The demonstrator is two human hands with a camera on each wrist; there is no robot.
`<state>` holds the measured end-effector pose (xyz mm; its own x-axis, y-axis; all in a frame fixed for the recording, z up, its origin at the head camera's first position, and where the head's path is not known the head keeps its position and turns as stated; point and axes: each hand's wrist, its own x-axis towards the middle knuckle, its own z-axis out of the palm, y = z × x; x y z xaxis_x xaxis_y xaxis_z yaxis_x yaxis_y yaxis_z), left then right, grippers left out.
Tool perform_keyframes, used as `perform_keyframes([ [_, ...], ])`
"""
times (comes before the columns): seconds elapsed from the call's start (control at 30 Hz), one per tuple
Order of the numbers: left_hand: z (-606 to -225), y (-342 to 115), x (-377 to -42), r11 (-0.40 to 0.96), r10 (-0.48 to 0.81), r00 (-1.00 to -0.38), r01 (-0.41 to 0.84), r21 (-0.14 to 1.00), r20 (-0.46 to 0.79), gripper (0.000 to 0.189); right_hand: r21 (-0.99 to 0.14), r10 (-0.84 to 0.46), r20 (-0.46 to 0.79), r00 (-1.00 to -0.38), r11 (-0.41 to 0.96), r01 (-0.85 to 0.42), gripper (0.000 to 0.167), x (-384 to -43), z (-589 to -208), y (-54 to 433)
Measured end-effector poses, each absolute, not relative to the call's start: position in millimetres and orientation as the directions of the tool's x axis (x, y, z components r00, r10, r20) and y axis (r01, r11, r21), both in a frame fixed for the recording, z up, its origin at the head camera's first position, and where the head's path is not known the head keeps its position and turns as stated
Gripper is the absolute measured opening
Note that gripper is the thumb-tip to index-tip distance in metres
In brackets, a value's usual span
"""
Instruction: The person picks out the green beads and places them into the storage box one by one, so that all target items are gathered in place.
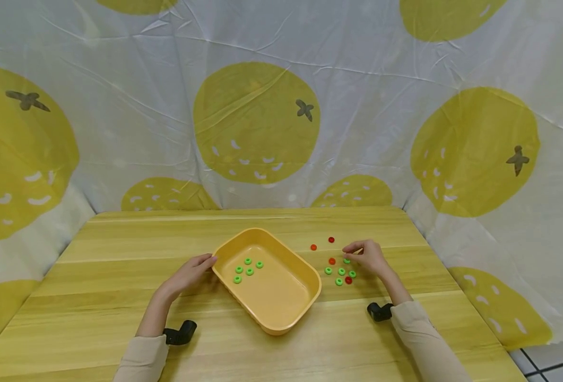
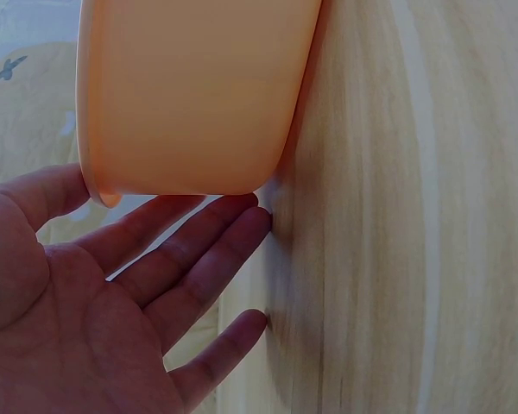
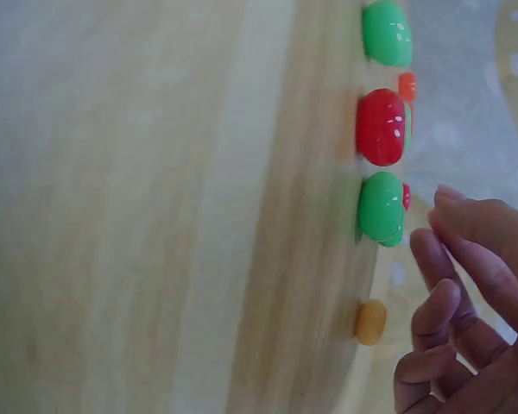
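Note:
My left hand [image 1: 189,277] is at the left corner of a yellow-orange plastic basin [image 1: 302,320]. In the left wrist view, its thumb touches the basin's rim and its other fingers extend along the outer wall. Small green rings [image 1: 249,271] lie inside the basin, toward its left part. My right hand [image 1: 368,255] hovers at the far right side of a loose group of rings, its fingertips close to a green ring [image 1: 346,261]. Its fingers are loosely bent, and nothing shows between them in the right wrist view. A red ring [image 3: 382,128] and a yellow-orange piece [image 3: 371,323] lie near this hand.
More green rings [image 1: 339,281] and an orange ring [image 1: 331,261] lie right of the basin. Farther back are another orange ring [image 1: 313,247] and a dark red ring [image 1: 331,240]. The wooden table [image 1: 133,239] backs onto a lemon-print curtain [image 1: 357,106].

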<state>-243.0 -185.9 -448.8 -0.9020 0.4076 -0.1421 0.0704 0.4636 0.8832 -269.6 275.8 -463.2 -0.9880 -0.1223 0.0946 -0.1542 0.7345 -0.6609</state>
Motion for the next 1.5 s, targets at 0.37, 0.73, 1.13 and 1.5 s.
perform_keyframes([
  [0.37,-449,-185,-244,0.476,0.399,-0.904,0.061,0.877,-0.154,0.062,-0.627,-0.106,0.107,-0.989,0.764,-0.15,0.011,-268,-468,277],
  [0.73,-447,-186,-243,0.453,0.416,-0.9,0.083,0.888,-0.128,0.058,-0.61,-0.133,0.074,-0.988,0.778,-0.151,0.011,-266,-468,274],
  [1.13,-447,-185,-244,0.453,0.42,-0.898,0.083,0.888,-0.13,0.057,-0.605,-0.087,0.067,-0.994,0.789,-0.11,0.01,-266,-466,274],
  [1.5,-449,-186,-244,0.45,0.413,-0.901,0.078,0.89,-0.13,0.058,-0.61,-0.121,0.123,-0.985,0.774,-0.171,0.015,-272,-443,264],
])
